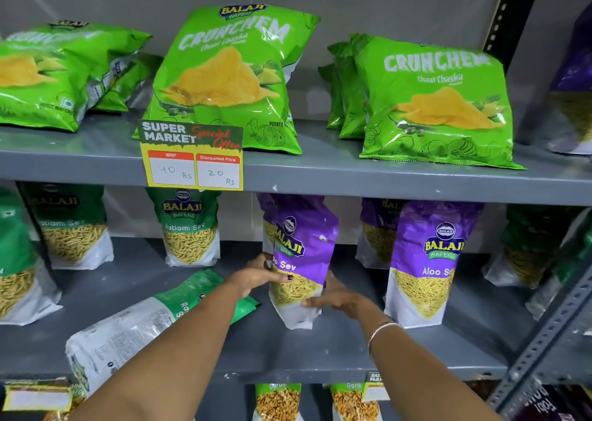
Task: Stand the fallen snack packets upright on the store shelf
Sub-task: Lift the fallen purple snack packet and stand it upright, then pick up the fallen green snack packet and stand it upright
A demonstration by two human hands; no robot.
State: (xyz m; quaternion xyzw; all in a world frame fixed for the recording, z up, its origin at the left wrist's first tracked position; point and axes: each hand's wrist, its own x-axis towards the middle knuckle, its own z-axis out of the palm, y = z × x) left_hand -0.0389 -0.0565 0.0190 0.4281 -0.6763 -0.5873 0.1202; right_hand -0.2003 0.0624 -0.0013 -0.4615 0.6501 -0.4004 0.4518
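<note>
A purple Aloo Sev packet stands nearly upright, leaning a little, in the middle of the grey middle shelf. My left hand grips its left edge, thumb across the front. My right hand holds its lower right side near the white base. To the left, a green and white Ratlami Sev packet lies flat on its front, partly under my left forearm. Another purple Aloo Sev packet stands upright on the right.
Green Ratlami Sev packets stand at the back left. Green Crunchem chip bags lean on the upper shelf behind a price tag. A perforated metal upright frames the right side. More packets sit on the shelf below.
</note>
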